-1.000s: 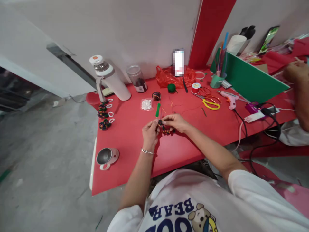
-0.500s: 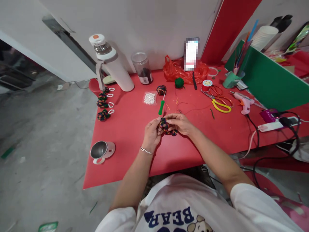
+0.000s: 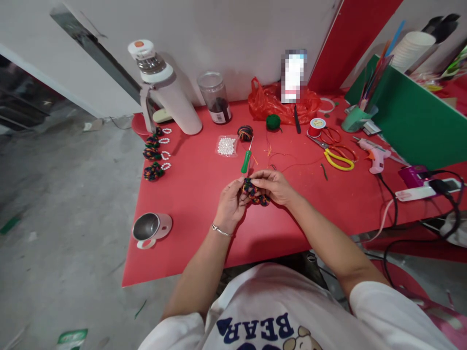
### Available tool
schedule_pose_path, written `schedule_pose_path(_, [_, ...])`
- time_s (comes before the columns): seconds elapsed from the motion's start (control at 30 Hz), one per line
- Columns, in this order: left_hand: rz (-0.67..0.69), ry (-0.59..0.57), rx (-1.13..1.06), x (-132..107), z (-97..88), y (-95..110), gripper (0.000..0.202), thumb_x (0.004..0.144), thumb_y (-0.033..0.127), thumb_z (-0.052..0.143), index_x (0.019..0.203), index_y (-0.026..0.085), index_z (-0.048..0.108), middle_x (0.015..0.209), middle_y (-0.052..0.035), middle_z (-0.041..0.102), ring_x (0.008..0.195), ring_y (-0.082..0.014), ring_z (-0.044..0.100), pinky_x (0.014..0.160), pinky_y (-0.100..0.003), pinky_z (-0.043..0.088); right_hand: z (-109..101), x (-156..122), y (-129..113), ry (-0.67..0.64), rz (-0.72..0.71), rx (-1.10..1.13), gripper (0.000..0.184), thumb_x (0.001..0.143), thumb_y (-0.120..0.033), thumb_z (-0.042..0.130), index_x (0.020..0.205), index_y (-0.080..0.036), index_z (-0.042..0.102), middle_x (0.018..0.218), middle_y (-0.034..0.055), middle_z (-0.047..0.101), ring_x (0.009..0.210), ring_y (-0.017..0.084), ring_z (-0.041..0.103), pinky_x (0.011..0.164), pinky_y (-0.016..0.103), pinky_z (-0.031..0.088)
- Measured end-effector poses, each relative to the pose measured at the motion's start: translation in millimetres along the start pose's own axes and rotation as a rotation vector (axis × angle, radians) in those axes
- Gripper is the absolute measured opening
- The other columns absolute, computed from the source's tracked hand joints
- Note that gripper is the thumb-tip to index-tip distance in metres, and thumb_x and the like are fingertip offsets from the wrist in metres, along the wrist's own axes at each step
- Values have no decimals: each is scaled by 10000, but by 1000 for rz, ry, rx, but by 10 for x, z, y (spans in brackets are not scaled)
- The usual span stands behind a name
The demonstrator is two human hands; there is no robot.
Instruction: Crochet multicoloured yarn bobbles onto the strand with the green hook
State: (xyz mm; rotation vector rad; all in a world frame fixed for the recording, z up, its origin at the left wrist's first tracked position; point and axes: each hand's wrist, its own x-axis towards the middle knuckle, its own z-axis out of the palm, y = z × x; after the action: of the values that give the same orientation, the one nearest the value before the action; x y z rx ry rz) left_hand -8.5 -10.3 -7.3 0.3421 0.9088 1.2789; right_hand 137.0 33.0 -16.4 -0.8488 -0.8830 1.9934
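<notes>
A small multicoloured crocheted piece in dark yarn with green, orange and purple is pinched between my two hands above the red table. My left hand grips its left side, with a bracelet at the wrist. On the upper right edge, my right hand holds it with thumb and fingers closed. Just beyond the fingertips lies a crochet hook with a green handle. Behind that hook sits a ball of multicoloured yarn, beside a clear packet of white beads. A green yarn ball lies farther back.
Several crocheted pieces with bead loops line the left edge, near a mug and a tall flask. Rightward are yellow-handled scissors, a thread spool, a pink glue gun and a power strip.
The camera view has shifted slightly. My hands keep hold of the crocheted piece in almost the same place, and its lower right end has moved a little to the right.
</notes>
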Motion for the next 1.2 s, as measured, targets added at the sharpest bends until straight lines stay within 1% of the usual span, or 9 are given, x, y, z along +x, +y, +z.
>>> schedule_pose_path(0.13, [1, -6, 5, 1, -6, -9, 345, 730, 352, 814, 677, 155, 536, 459, 78, 417, 376, -19, 307, 347, -144, 190, -12, 10, 18, 6, -20, -29, 347, 621, -356, 916, 861, -172, 745, 751, -7, 761, 618, 106, 699, 583, 220, 589])
schedule_pose_path(0.27, [8, -7, 14, 5, -10, -13, 358, 734, 358, 813, 664, 162, 522, 465, 77, 415, 376, -20, 303, 350, -150, 192, -4, 16, 20, 16, -25, -36, 358, 611, -373, 918, 849, -173, 739, 717, -20, 746, 593, 97, 690, 556, 202, 580])
schedule_pose_path(0.43, [37, 16, 43, -4, 4, -6, 369, 729, 378, 817, 655, 164, 526, 469, 77, 421, 380, -22, 311, 358, -152, 195, 11, 20, 19, 40, -27, -46, 372, 596, -389, 924, 831, -174, 733, 709, -20, 744, 587, 99, 690, 549, 199, 575])
schedule_pose_path(0.6, [88, 59, 82, -32, 43, -1, 372, 710, 370, 831, 636, 174, 523, 441, 79, 412, 375, -32, 320, 363, -159, 200, -3, 29, 43, 63, -48, -60, 353, 604, -380, 912, 825, -175, 729, 712, -25, 730, 570, 89, 657, 546, 213, 563])
schedule_pose_path(0.77, [113, 64, 97, -36, 52, -18, 365, 703, 378, 828, 627, 173, 535, 425, 81, 401, 370, -33, 301, 368, -165, 205, 14, 23, 33, 87, -63, -87, 334, 598, -374, 902, 808, -178, 732, 718, -26, 721, 586, 88, 649, 549, 211, 552])
schedule_pose_path(0.9, [110, 64, 96, -34, 52, -24, 386, 693, 379, 835, 621, 179, 514, 429, 78, 408, 372, -35, 312, 369, -164, 205, 42, 9, 7, 86, -77, -80, 340, 581, -381, 907, 793, -179, 735, 693, -32, 707, 581, 90, 644, 540, 207, 544])
schedule_pose_path(1.07, [113, 74, 106, -37, 65, -15, 405, 695, 382, 842, 621, 182, 497, 430, 82, 407, 372, -35, 317, 372, -157, 219, 46, 3, 5, 80, -74, -80, 338, 599, -396, 902, 795, -178, 733, 709, -22, 715, 595, 93, 644, 564, 219, 552])
schedule_pose_path(1.2, [116, 64, 105, -44, 69, -13, 406, 689, 389, 843, 615, 181, 502, 432, 81, 404, 375, -36, 321, 373, -158, 220, 33, 6, 6, 72, -73, -77, 337, 608, -406, 896, 797, -181, 732, 698, -28, 708, 589, 92, 642, 549, 211, 548])
